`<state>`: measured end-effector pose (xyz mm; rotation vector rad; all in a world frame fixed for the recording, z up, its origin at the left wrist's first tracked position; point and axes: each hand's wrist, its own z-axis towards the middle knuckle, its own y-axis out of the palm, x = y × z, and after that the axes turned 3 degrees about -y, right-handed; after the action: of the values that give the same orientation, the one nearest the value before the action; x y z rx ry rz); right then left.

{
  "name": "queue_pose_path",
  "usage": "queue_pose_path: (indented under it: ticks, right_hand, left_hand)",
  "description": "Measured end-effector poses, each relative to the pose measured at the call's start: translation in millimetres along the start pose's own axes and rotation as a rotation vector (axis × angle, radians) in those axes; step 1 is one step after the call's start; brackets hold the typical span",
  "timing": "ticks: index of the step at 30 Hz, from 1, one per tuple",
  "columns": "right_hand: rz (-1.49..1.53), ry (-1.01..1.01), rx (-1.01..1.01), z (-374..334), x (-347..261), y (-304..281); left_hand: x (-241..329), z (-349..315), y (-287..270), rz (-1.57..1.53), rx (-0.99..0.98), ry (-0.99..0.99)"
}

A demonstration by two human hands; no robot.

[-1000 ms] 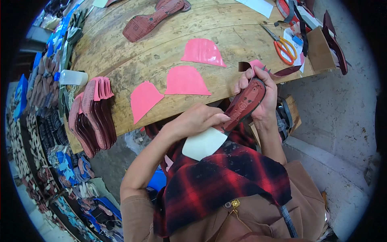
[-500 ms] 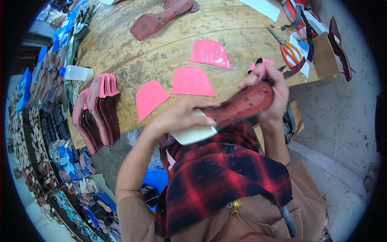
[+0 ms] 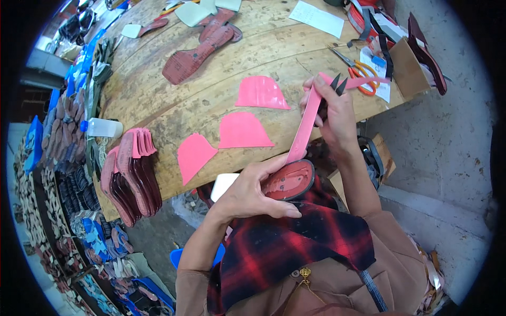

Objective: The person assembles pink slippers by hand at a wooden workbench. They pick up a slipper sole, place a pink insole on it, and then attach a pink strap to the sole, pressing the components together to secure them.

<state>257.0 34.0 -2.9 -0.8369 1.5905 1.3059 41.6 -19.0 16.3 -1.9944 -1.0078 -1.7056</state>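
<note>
My left hand (image 3: pixel 245 190) is wrapped round a dark red shoe sole (image 3: pixel 291 180), held over my lap at the table's front edge. The sole's cream-white end (image 3: pixel 224 185) shows beyond the wrist side of that hand. A long pink strip (image 3: pixel 305 122) runs from the sole up to my right hand (image 3: pixel 337 117), whose fingers pinch it. That same hand also holds small black snips (image 3: pixel 339 84), their two pointed blades apart and facing away from me. Three pink cut pieces, one in the middle (image 3: pixel 246 130), lie on the table just beyond my left hand.
Stacked dark red soles with pink ends (image 3: pixel 138 168) stand at the table's left edge near a white bottle (image 3: pixel 104 127). More soles (image 3: pixel 196 55) lie farther back. Orange-handled scissors (image 3: pixel 363 76), paper (image 3: pixel 316 19) and a cardboard box (image 3: pixel 416 68) are at the right.
The sole has come down and nearer to me in my left hand. My right hand has let go of the sole's end and drawn the pink strip up and away.
</note>
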Motion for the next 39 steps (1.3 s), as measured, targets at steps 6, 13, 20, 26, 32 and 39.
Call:
queue_pose_path:
  ticks: [6,13,20,26,32,39]
  right_hand:
    - [0.239,0.07,-0.013,-51,-19,-13]
    - [-0.087,-0.232,-0.089,-79,-11,40]
    - [-0.313,-0.602,-0.056,14,6,39]
    - [-0.275,-0.295,-0.129,-4,-10,44]
    - [-0.361,-0.481,-0.27,-47,26,17]
    - [-0.367,-0.526,-0.394,-58,27,-11]
  left_hand:
    - [-4,-4,-29,0.784,0.471,0.335]
    - [14,59,-52,0.733,0.743,0.648]
    - [23,103,-27,0.332,0.719,0.466]
    - [22,97,-44,-0.408,0.571,0.265]
    - [-2,109,-46,-0.31,0.729,0.363]
    - [2,120,-41,-0.66,0.688,0.145]
